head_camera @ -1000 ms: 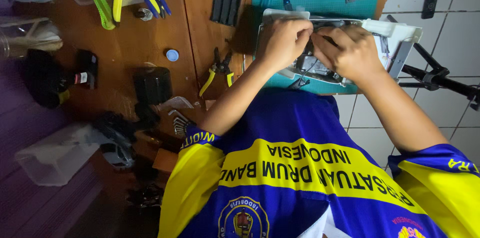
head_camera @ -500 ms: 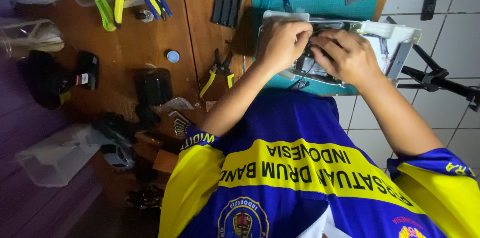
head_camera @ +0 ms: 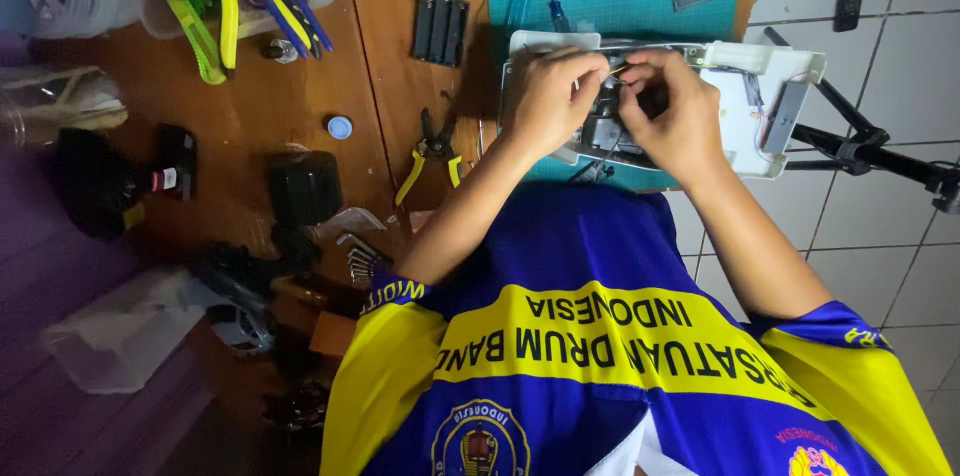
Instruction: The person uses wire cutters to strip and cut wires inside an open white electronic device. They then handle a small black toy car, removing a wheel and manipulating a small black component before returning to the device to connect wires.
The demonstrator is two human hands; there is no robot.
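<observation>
1. Lying on the wooden table [head_camera: 290, 106], yellow-handled pliers [head_camera: 428, 161] sit just left of the teal mat [head_camera: 620, 6].
2. The left hand [head_camera: 548, 101] is curled over the opened white device [head_camera: 745, 101] on the mat.
3. The right hand [head_camera: 675, 121], fingers pinched narrow, works inside the device; what it grips cannot be told.

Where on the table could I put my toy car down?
Bare wood lies between the black battery holder, the blue cap and the yellow-handled pliers. The green mat is crowded around both hands and the white device.
</observation>
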